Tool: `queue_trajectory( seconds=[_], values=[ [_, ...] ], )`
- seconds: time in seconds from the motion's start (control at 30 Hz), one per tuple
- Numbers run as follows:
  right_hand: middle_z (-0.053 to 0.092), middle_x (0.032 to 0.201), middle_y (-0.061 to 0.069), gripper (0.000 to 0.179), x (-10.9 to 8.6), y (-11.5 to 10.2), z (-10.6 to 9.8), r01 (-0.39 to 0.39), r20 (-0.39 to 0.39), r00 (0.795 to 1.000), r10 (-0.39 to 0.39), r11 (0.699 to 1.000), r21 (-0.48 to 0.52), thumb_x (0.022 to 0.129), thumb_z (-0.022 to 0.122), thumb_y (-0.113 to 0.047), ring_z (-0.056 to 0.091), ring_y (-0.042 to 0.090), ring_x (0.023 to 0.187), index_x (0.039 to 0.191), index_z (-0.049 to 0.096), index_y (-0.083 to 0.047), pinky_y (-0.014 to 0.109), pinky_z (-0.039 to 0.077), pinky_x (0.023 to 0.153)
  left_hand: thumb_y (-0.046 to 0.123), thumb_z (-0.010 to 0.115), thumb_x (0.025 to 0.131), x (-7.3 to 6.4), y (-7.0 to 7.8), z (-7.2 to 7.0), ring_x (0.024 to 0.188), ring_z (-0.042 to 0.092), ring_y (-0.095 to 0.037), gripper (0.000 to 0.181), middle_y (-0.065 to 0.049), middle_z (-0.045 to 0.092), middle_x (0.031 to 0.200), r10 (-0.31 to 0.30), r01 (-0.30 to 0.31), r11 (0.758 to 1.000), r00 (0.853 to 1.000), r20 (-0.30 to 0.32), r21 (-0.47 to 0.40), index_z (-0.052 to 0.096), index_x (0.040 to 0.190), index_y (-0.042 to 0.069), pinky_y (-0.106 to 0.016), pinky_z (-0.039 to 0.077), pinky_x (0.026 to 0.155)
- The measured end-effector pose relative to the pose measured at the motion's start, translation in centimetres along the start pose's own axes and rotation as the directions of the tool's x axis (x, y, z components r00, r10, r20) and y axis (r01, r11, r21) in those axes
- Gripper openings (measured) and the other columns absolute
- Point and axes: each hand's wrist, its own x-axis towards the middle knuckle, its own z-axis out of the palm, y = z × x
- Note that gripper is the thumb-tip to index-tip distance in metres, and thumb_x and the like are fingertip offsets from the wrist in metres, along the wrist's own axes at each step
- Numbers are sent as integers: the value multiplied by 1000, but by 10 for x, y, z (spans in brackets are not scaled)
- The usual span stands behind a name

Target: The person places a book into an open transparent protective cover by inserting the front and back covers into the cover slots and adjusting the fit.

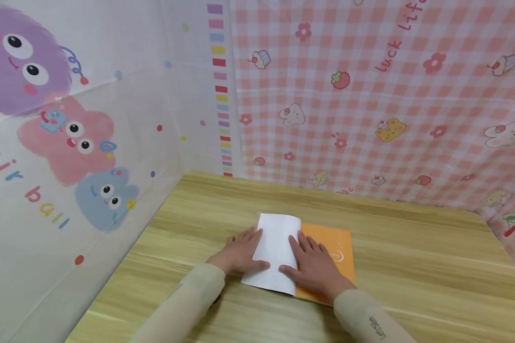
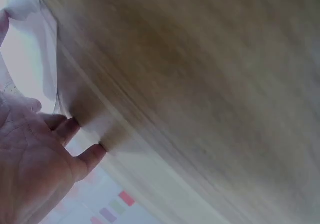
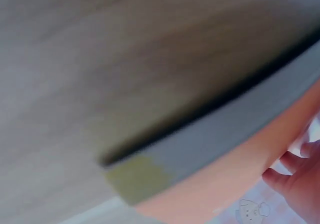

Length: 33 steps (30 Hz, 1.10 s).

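Note:
A white sheet of paper (image 1: pixel 276 247) lies on the wooden table next to an orange booklet (image 1: pixel 328 238) with a small white print on its face; I cannot tell whether the two are joined. My left hand (image 1: pixel 242 252) rests at the sheet's left edge, its fingers spread and its thumb on the paper. Across the border between white paper and orange cover lies my right hand (image 1: pixel 315 264), fingers extended, thumb on the white. In the right wrist view the booklet shows a grey edge (image 3: pixel 225 129) with a yellowish corner.
The wood-grain table (image 1: pixel 412 267) stretches out around the booklet. Behind it hangs a pink checked cloth (image 1: pixel 360 109) with cartoon prints. On the left a white cloth (image 1: pixel 163 109) with cartoon figures borders the table's edge.

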Motion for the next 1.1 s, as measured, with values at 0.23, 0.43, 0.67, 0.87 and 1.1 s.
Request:
queue_trajectory(
  seconds=[0.23, 0.43, 0.67, 0.87, 1.1],
  values=[
    [24, 161, 16, 90, 2, -8, -5, -30, 47, 998, 32, 999, -39, 91, 43, -74, 28, 40, 143, 157, 31, -13, 60, 27, 110, 60, 63, 89, -1, 1, -1, 147, 19, -38, 95, -20, 12, 163, 4, -4, 1000, 1000, 11, 13, 24, 158, 7, -63, 21, 112],
    [24, 161, 17, 88, 2, -13, -6, -44, 39, 998, 46, 998, -55, 92, 43, -72, 29, 41, 143, 156, 32, -13, 60, 27, 109, 65, 59, 89, 0, 1, -2, 148, 19, -35, 95, -17, 19, 163, -3, 3, 1000, 1000, 28, 10, 25, 158, 9, -61, 20, 112],
    [24, 161, 18, 88, 5, -16, -4, -30, 29, 999, 31, 998, -52, 93, 42, -71, 28, 42, 143, 156, 32, -11, 61, 27, 109, 65, 60, 88, -1, 1, 1, 148, 19, -37, 95, -19, 19, 162, 10, -10, 1000, 1000, 15, 24, 27, 157, 7, -61, 22, 111],
    [27, 160, 16, 75, 1, -13, -5, 0, 10, 1000, 0, 1000, -7, 100, 46, -55, 30, 40, 143, 155, 32, -6, 60, 26, 110, 68, 58, 88, 1, -3, 5, 148, 18, -35, 96, -16, 16, 163, -3, 3, 1000, 1000, 24, 22, 25, 158, 11, -60, 21, 112],
    [30, 159, 16, 73, 4, -11, -5, 6, -8, 1000, -7, 997, -75, 98, 46, -58, 34, 39, 140, 154, 38, -11, 59, 31, 107, 68, 58, 88, 1, -1, 3, 149, 16, -34, 96, -13, 14, 164, 1, -2, 1000, 1000, 27, 26, 25, 158, 12, -60, 20, 112]
  ],
)
